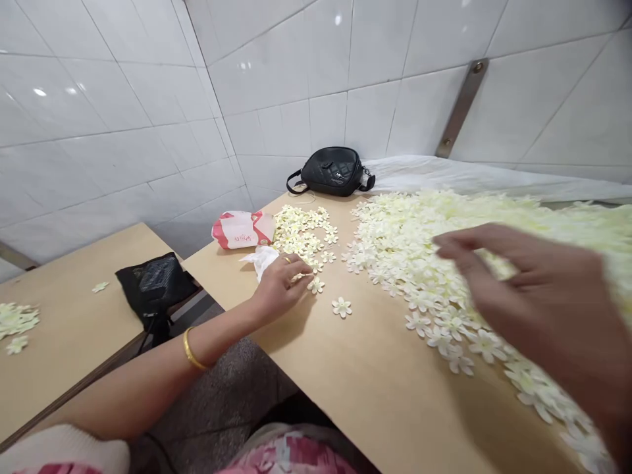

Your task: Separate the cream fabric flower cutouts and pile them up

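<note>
"What's happening on that surface (365, 375)?"

"Pale flowers everywhere! The broad heap (415, 230) spreads on the right hand's (538, 303) side, the smaller cluster (301, 227) by the left hand (281, 286) — likely so each hand has flowers within easy reach. And one single flower (342, 307) lies apart, between the two piles."

"Why's the black bag (332, 172) back there?"

"Near the wall (276, 79), probably to stay out of the way. The pink-and-white packet (241, 230) sits beside the cluster."

"And the hands?"

"Left one's low, palm down, fingers bent over the cluster's near edge; whether they grip a flower, I can't tell. The right hovers above the heap, blurred, thumb and forefinger drawn close together — no flower shows there, but I can't say whether they're pinching one."
</note>
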A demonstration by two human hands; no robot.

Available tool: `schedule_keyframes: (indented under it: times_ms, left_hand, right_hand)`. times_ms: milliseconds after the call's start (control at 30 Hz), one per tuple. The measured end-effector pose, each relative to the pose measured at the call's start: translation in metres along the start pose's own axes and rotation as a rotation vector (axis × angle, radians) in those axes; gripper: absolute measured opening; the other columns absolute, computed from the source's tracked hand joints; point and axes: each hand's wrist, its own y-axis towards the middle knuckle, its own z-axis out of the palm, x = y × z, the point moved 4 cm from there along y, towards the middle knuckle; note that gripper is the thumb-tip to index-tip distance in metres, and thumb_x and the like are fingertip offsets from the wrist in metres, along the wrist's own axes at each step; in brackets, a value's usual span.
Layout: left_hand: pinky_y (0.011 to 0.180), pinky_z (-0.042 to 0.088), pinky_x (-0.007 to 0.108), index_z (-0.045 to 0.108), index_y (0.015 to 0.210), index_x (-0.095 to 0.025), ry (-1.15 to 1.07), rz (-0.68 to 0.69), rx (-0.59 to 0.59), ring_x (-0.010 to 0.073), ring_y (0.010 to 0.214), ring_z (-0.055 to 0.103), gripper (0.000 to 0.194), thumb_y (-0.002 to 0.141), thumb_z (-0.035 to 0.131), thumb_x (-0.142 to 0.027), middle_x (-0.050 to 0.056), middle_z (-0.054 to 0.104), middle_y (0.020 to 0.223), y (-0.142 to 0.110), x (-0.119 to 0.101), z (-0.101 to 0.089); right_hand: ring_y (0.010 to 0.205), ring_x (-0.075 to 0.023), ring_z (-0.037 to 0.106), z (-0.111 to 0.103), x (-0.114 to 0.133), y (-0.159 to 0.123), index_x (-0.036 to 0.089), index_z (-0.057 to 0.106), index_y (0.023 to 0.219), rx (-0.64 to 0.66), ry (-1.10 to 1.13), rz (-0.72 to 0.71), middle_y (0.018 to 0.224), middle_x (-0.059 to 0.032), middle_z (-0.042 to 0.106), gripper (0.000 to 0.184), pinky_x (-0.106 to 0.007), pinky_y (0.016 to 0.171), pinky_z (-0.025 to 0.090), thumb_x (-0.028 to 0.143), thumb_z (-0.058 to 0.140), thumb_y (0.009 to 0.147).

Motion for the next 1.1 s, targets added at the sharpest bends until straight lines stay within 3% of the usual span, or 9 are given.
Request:
schedule_keyframes:
  times_ms: [67, 133, 267, 533, 667, 800, 900, 1000, 1100]
  left_hand:
    - [0.072, 0.042, 0.03, 0.062, 0.08, -0.017, 0.0, 0.037, 0.001, 0.0163, 0.08, 0.052, 0.013, 0.078, 0.049, -0.02, 0.006, 0.06, 0.081, -0.012, -0.004, 0.002]
    - [0.073, 0.043, 0.031, 0.061, 0.082, -0.017, -0.007, 0.079, 0.011, 0.0169, 0.081, 0.051, 0.013, 0.079, 0.049, -0.02, 0.007, 0.06, 0.083, -0.02, -0.01, 0.006]
    - [0.073, 0.042, 0.033, 0.061, 0.082, -0.016, 0.003, 0.14, 0.031, 0.0179, 0.081, 0.048, 0.014, 0.079, 0.047, -0.017, 0.007, 0.06, 0.081, -0.028, -0.018, 0.012]
    - [0.074, 0.043, 0.033, 0.06, 0.078, -0.019, 0.01, 0.109, 0.022, 0.018, 0.084, 0.049, 0.015, 0.079, 0.045, -0.018, 0.007, 0.059, 0.08, -0.022, -0.008, -0.001]
    - [0.073, 0.044, 0.034, 0.061, 0.077, -0.02, 0.005, 0.082, 0.008, 0.0185, 0.083, 0.051, 0.015, 0.079, 0.046, -0.021, 0.008, 0.061, 0.083, -0.011, -0.005, -0.002]
    - [0.078, 0.043, 0.03, 0.061, 0.081, -0.018, 0.071, 0.11, 0.035, 0.0172, 0.087, 0.051, 0.016, 0.079, 0.046, -0.023, 0.008, 0.06, 0.09, 0.024, 0.002, 0.007]
    - [0.081, 0.042, 0.027, 0.06, 0.088, -0.018, 0.305, 0.032, 0.107, 0.0172, 0.095, 0.049, 0.018, 0.079, 0.047, -0.026, 0.007, 0.059, 0.099, 0.059, 0.018, 0.013]
    - [0.083, 0.041, 0.031, 0.06, 0.09, -0.017, 0.409, -0.025, 0.111, 0.0208, 0.099, 0.047, 0.019, 0.078, 0.048, -0.026, 0.009, 0.057, 0.101, 0.087, 0.034, 0.006]
    - [0.09, 0.034, 0.037, 0.057, 0.096, -0.015, 0.499, -0.073, 0.103, 0.0251, 0.109, 0.04, 0.024, 0.078, 0.048, -0.028, 0.013, 0.052, 0.11, 0.1, 0.051, -0.012]
  right_hand:
    - [0.065, -0.0171, 0.054, 0.037, 0.024, -0.009, 0.02, 0.06, 0.076, 0.189, 0.025, -0.108, 0.07, -0.0032, 0.061, 0.014, -0.03, 0.064, 0.04, 0.017, 0.048, 0.081]
    - [0.072, -0.0178, 0.053, 0.071, 0.032, -0.024, 0.017, 0.061, 0.083, 0.377, -0.014, -0.152, 0.076, -0.0057, 0.06, 0.017, -0.031, 0.067, 0.039, 0.014, 0.044, 0.082]
    - [0.083, -0.0202, 0.048, 0.103, 0.029, -0.049, 0.018, 0.058, 0.09, 0.57, -0.089, -0.216, 0.086, -0.0074, 0.056, 0.015, -0.034, 0.072, 0.037, 0.016, 0.046, 0.082]
    - [0.078, -0.0178, 0.047, 0.103, 0.036, -0.05, 0.019, 0.05, 0.071, 0.67, 0.004, -0.298, 0.083, -0.0053, 0.053, 0.012, -0.031, 0.068, 0.037, 0.012, 0.046, 0.079]
    - [0.074, -0.0177, 0.049, 0.101, 0.037, -0.049, 0.02, 0.05, 0.068, 0.606, -0.042, -0.294, 0.078, -0.0045, 0.055, 0.012, -0.03, 0.066, 0.038, 0.015, 0.048, 0.079]
    - [0.068, -0.017, 0.05, 0.1, 0.036, -0.051, 0.02, 0.05, 0.065, 0.536, -0.063, -0.349, 0.073, -0.0035, 0.055, 0.012, -0.028, 0.06, 0.038, 0.018, 0.051, 0.077]
    - [0.066, -0.0167, 0.05, 0.103, 0.033, -0.051, 0.02, 0.049, 0.065, 0.51, -0.089, -0.369, 0.071, -0.0034, 0.055, 0.012, -0.028, 0.058, 0.037, 0.018, 0.051, 0.077]
    - [0.066, -0.0169, 0.051, 0.106, 0.031, -0.05, 0.02, 0.049, 0.066, 0.53, -0.096, -0.36, 0.072, -0.0039, 0.056, 0.011, -0.028, 0.059, 0.038, 0.019, 0.051, 0.077]
    - [0.069, -0.0175, 0.051, 0.107, 0.028, -0.05, 0.02, 0.049, 0.068, 0.571, -0.073, -0.322, 0.074, -0.0045, 0.056, 0.01, -0.029, 0.06, 0.039, 0.019, 0.05, 0.077]
